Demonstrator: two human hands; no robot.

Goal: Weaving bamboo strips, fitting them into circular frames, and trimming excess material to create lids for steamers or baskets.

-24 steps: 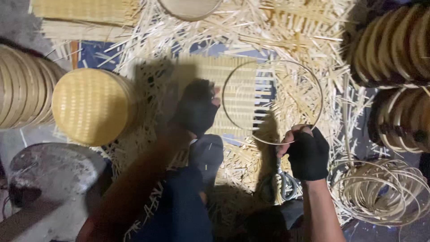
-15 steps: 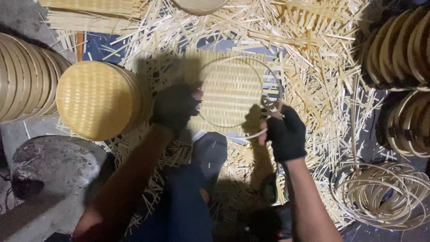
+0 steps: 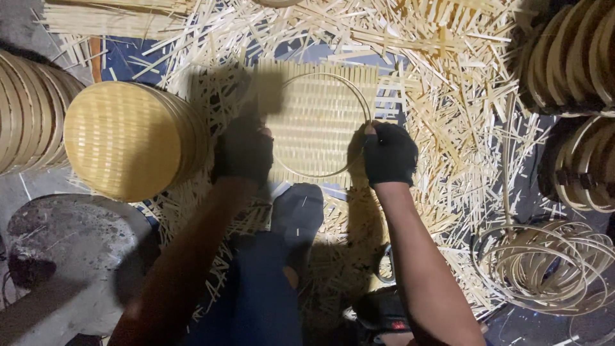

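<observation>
Head view: both gloved hands, left hand (image 3: 243, 150) and right hand (image 3: 389, 154), pinch a thin hoop (image 3: 360, 97) against the woven mat (image 3: 320, 122) on the strip-littered floor (image 3: 448, 128). Light, springy, probably brittle; best gripped at its rim.

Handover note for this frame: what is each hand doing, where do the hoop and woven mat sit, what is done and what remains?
Left hand: gloved, pressing on the woven mat's left edge; grip blurred.
Right hand: gloved, pinching the thin hoop at its right rim.
Hoop lies flat on the mat, over loose bamboo strips.
Done: hoop placed on the mat.
Left: the mat's square corners still jut past the hoop, untrimmed.
</observation>
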